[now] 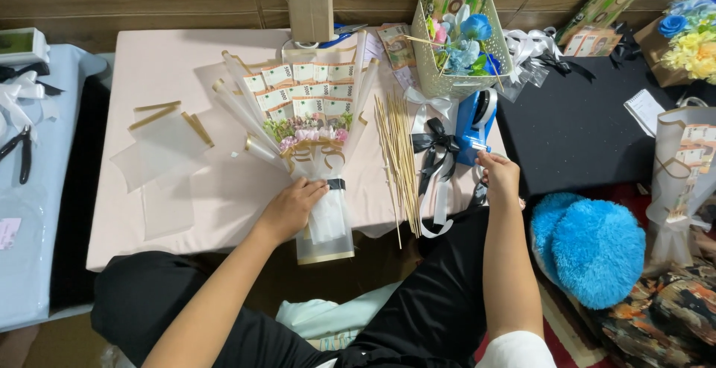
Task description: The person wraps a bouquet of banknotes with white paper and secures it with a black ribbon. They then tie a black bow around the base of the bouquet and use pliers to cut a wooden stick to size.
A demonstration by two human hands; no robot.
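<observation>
Left hand [292, 205] closed around the neck of the banknote bouquet [306, 126], pinning it flat on the pink table [171, 70]. Skewer bundle [399, 159] lies between the hands. Right hand [498, 176] pinches at the blue tape dispenser [473, 126]; tape itself not visible. Looks like the binding step: next needs tape brought to the neck.

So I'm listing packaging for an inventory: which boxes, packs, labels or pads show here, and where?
Tall tan cardboard box: upright at the table's far edge.
Flat printed packs: green and beige, leaning on the wall, top right.
Small white notepad: on the black surface, right.
Pale pink label: far left.
</observation>
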